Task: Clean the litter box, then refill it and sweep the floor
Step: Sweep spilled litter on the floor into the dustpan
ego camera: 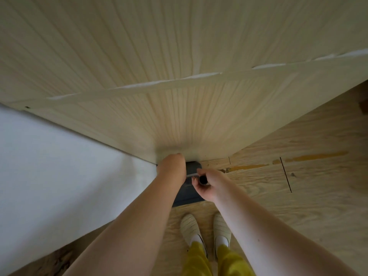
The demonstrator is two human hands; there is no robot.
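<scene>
- The right hand (pixel 207 185) curled round a black handle end (pixel 203 179) at frame centre.
- The left hand (pixel 172 168) reached down (fingers hidden, grip unclear) beside the dark dustpan (pixel 187 193) on the wooden floor (pixel 298 186).

Both bare arms reach forward and down. The left hand (pixel 172 168) is curled knuckles-up; the right hand (pixel 209 185), just beside it, is curled round a dark handle end (pixel 203 179).

Soft, even, rather dim light with faint shadows and no glare; the wide lens bows the panelled wall (pixel 179 66) toward 12 o'clock, and the left hand (pixel 172 166) is motion-blurred.
</scene>
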